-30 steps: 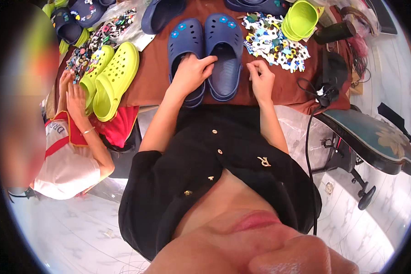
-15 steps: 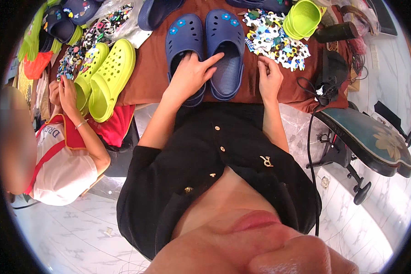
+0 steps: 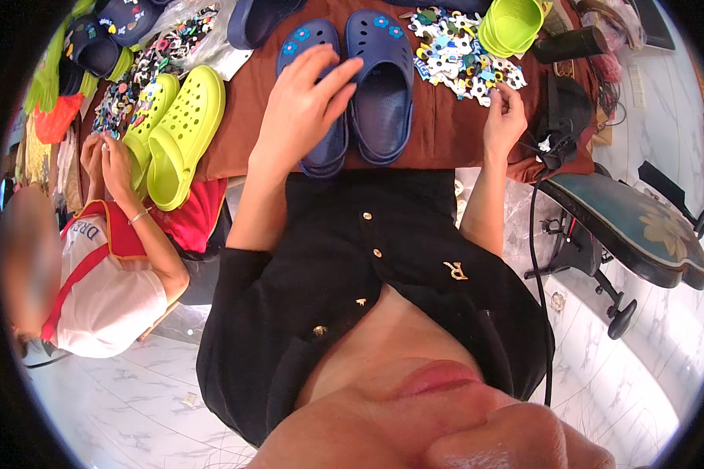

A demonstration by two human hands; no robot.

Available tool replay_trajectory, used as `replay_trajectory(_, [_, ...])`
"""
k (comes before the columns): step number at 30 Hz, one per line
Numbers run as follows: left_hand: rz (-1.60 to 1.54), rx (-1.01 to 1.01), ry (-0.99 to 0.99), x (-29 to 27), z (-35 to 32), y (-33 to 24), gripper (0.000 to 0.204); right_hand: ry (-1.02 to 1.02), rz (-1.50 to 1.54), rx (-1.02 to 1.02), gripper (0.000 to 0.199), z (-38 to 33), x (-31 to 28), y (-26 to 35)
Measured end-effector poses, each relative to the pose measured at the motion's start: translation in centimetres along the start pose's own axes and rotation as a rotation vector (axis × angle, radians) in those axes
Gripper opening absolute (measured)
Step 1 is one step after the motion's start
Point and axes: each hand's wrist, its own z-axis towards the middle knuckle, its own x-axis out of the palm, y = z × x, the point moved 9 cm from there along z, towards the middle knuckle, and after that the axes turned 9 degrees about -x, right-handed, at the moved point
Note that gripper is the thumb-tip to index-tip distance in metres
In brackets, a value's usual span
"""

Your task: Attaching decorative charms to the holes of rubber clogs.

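Note:
A pair of navy clogs with blue flower charms on their toes stands side by side before me. Over the left clog (image 3: pixel 321 152) my left hand (image 3: pixel 305 102) is open, its fingers stretched out across the upper and the index finger reaching toward the right clog (image 3: pixel 382 117). To the right, my right hand (image 3: pixel 506 121) is at the near edge of a pile of small colourful shoe charms (image 3: pixel 457 59). Its thumb and fingertips are pinched together; what they hold, if anything, is too small to make out.
Lime-green clogs (image 3: pixel 192 129) lie to the left on the brown cloth (image 3: pixel 246 117). Beside them a co-worker's hands (image 3: pixel 111 160) meet near another charm pile (image 3: pixel 117 105). At right are a green clog (image 3: pixel 511 27), a dark bottle (image 3: pixel 571 44), a black cable (image 3: pixel 536 258) and a padded seat (image 3: pixel 633 227).
My left hand has lifted out of the left clog's opening onto its upper. My right hand has moved right to the pile's edge, its fingertips now pinched. The view has shifted slightly.

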Motion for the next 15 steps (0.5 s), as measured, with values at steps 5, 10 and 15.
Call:
replay_trajectory(5, [0.156, 0.021, -0.086, 4.3, 0.9, 2.4, 0.039, -0.027, -0.112, -0.090, 0.014, 1.6, -1.2, 0.3])
replay_trajectory(10, [0.332, 0.024, -0.115, 5.9, 0.0, 2.5, 0.041, -0.100, -0.128, -0.055, 0.013, 1.9, -2.9, -2.3])
replay_trajectory(15, [0.324, 0.032, -0.123, 5.8, 0.1, 2.4, 0.039, -0.103, -0.134, -0.013, 0.013, 2.1, -3.2, -2.7])
